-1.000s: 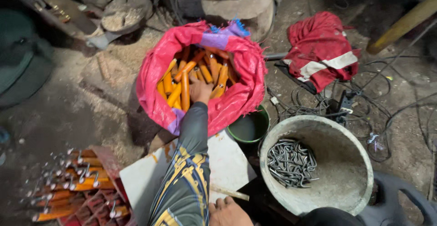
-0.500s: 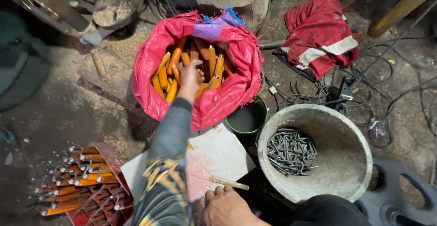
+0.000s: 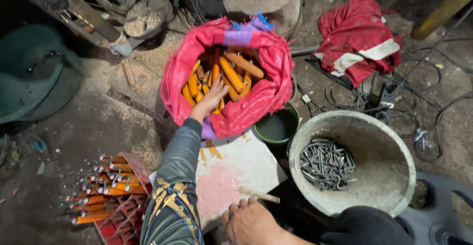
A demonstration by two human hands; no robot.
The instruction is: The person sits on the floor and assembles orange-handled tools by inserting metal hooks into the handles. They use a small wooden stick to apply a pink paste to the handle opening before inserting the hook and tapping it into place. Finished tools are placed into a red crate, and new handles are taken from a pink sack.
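Left hand (image 3: 209,102), fingers part-curled, reaches among orange handles (image 3: 231,75) inside the pink sack (image 3: 256,102); grip unclear. Right hand (image 3: 251,223) rests flat on the white board (image 3: 236,168). Best practice: close on one handle only

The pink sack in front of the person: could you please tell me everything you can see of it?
The pink sack looks like woven plastic, crumpled, with a purple and blue patch at its far rim. It sits upright on the dusty ground, its mouth rolled open and facing up. Inside lies a loose heap of orange wooden handles pointing various ways. The left hand reaches in over the near rim and rests on them. Its near side touches a white board, and a small green bucket stands against its right side.
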